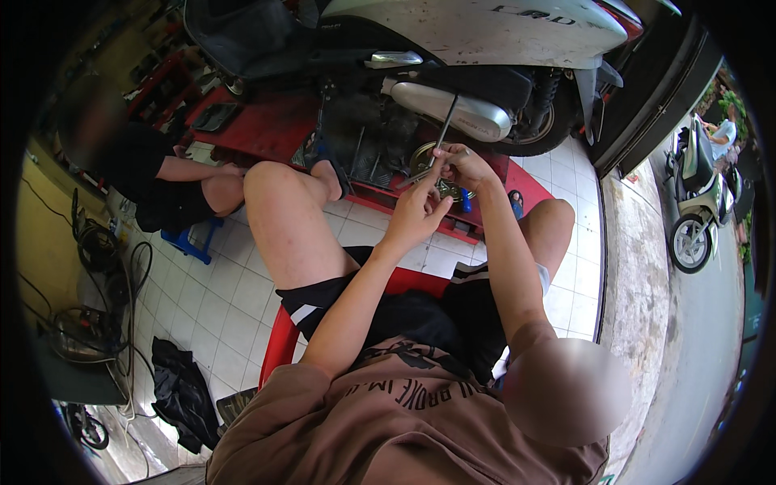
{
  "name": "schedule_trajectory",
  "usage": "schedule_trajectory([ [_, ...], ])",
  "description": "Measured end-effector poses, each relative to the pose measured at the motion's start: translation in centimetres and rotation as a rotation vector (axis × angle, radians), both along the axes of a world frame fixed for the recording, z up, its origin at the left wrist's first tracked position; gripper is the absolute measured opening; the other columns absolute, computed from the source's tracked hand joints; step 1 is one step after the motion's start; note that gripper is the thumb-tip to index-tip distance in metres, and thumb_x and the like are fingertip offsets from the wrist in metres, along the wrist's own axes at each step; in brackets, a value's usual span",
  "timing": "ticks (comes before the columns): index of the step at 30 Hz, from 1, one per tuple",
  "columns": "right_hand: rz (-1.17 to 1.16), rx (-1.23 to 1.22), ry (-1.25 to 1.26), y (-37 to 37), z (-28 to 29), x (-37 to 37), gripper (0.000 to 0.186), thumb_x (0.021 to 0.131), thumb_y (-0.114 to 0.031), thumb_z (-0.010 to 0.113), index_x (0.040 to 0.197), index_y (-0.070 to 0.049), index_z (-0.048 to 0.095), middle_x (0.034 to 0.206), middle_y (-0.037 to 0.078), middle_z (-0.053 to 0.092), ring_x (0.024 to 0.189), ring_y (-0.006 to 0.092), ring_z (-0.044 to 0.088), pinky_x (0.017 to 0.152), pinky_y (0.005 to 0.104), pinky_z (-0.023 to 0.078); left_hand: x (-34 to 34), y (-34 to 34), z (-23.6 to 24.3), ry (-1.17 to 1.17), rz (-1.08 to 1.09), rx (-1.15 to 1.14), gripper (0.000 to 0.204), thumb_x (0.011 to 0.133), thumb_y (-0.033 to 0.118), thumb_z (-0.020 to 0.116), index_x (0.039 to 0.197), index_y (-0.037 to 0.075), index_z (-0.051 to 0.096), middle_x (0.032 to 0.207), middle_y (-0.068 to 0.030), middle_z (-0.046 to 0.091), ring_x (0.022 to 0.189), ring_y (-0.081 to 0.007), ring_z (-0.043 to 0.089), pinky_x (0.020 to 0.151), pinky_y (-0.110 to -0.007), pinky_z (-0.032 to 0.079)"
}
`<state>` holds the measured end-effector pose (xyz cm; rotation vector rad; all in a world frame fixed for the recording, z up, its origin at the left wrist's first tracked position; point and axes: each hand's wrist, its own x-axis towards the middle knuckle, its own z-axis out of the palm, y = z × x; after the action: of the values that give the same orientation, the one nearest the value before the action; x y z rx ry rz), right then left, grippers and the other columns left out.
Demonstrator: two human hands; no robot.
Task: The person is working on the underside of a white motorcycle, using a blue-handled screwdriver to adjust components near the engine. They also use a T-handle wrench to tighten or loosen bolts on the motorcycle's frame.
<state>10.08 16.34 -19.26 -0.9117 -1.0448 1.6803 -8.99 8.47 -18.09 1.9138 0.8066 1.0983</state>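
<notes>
A long, thin metal rod tool slants up from my hands, its far end in front of the scooter's silver engine cover. My right hand pinches it near its lower part. Just below and to the left, my left hand has its fingers against the tool's lower end, with the thumb apart. A grey bar, perhaps the tool's crossbar, shows beside those fingers. Partly hidden behind my hands are a brass-coloured round dish and a tool's blue handle.
The white scooter stands on a red platform. At the left, another person sits on a blue stool. Hoses and cables hang near a black cloth on the tiled floor. Outside stands another scooter.
</notes>
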Motion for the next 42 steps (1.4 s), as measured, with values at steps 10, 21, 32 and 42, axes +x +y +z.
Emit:
schedule_trajectory([
  [10,-0.052,0.004,0.099,-0.4,0.8,-0.3,0.021,0.091,-0.015,0.063,0.101,0.004,0.060,0.069,0.000,0.052,0.060,0.0078,0.044,0.053,0.0215,0.036,0.1,0.1,-0.8,-0.114,0.101,-0.037,0.076,0.087,0.018,0.065,0.146,-0.002,0.022,0.067,-0.0064,0.060,0.055,-0.0111,0.055,0.056,-0.025,0.045],
  [21,-0.079,-0.005,-0.026,-0.8,1.3,-0.5,0.022,0.091,-0.018,0.063,0.100,0.002,0.061,0.071,0.000,0.055,0.060,0.0067,0.046,0.052,0.0197,0.035,-0.6,0.7,-1.5,0.042,0.207,-0.018,0.070,0.085,0.013,0.064,0.146,0.009,0.032,0.071,-0.0073,0.063,0.054,-0.0116,0.055,0.056,-0.024,0.046],
  [32,0.053,0.025,-0.020,-0.9,1.9,0.2,0.021,0.090,-0.019,0.065,0.096,0.000,0.061,0.072,-0.001,0.055,0.057,0.0054,0.045,0.051,0.0184,0.036,-0.8,1.1,-3.0,0.236,0.147,0.044,0.068,0.085,0.018,0.065,0.146,0.016,0.035,0.069,-0.0091,0.063,0.053,-0.0168,0.057,0.059,-0.030,0.049],
  [42,0.002,-0.012,-0.034,-0.2,1.2,0.8,0.018,0.091,-0.019,0.064,0.094,-0.001,0.062,0.071,-0.002,0.055,0.057,0.0050,0.045,0.051,0.0183,0.037,-0.7,0.4,-1.0,0.286,-0.062,0.133,0.072,0.084,0.013,0.065,0.146,0.002,0.029,0.073,-0.0103,0.063,0.059,-0.0157,0.059,0.057,-0.026,0.048],
])
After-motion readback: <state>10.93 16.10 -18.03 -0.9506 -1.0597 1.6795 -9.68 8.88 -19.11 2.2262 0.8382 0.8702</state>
